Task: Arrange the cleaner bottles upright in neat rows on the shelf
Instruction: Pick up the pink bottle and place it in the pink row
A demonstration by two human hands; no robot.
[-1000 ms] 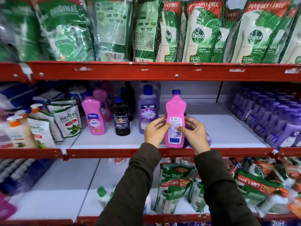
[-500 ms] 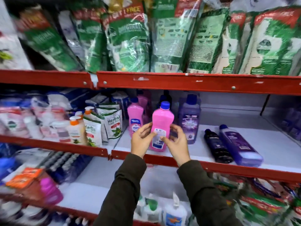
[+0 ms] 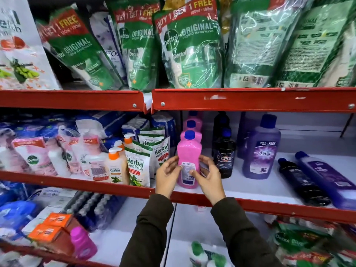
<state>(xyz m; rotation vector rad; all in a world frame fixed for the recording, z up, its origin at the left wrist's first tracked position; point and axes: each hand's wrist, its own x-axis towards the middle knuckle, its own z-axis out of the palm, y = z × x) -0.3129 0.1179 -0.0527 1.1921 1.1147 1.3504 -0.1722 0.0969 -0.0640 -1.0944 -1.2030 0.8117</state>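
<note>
Both hands, left hand [image 3: 167,177] and right hand [image 3: 209,179], are closed around the upright pink bottle [image 3: 188,162] near the front edge of the shelf [image 3: 250,189].

Bright, even store lighting from above, glare streaked across the glossy green handwash pouches [image 3: 192,51], deep shadow under the red shelf rail [image 3: 250,100], lying purple bottle [image 3: 327,182] smeared by blur at right, lower corners soft, wide-angle bending at edges.
</note>
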